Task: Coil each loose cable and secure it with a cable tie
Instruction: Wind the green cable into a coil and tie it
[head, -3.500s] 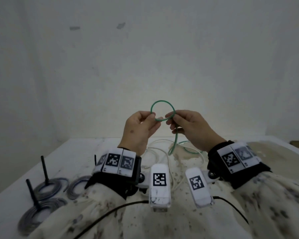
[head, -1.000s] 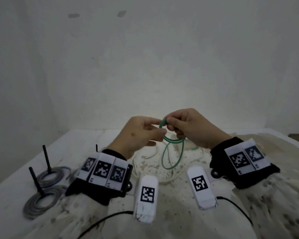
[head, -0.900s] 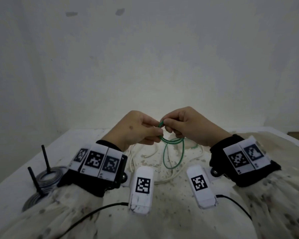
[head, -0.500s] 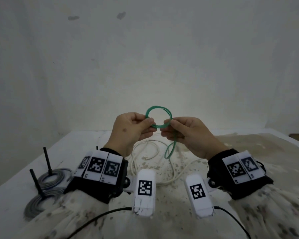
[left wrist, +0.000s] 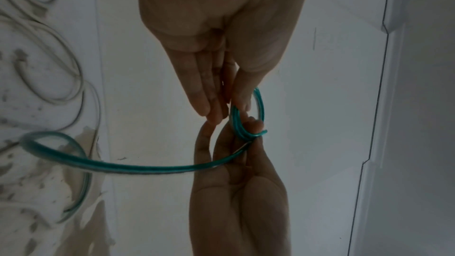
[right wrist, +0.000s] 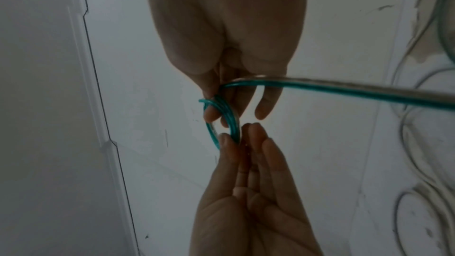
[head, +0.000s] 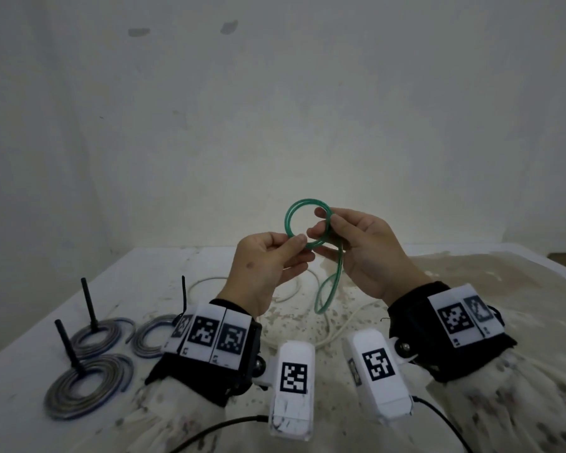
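A white tabletop (head: 151, 276), speckled and stained brownish toward its right edge, meets a plain pale wall (head: 275, 109) bearing two small grey marks. Above the middle of the tabletop, the left hand (head: 265, 266) pinches the lower rim of a small green cable (head: 304, 223) coil between thumb and fingers, while the right hand (head: 363, 250) pinches its right side; the loose end hangs down to the surface. A white cable (head: 327, 335) sprawls beneath. Near the left edge lie three grey coils (head: 89, 384), seemingly each with an upright black tie (head: 87, 302).
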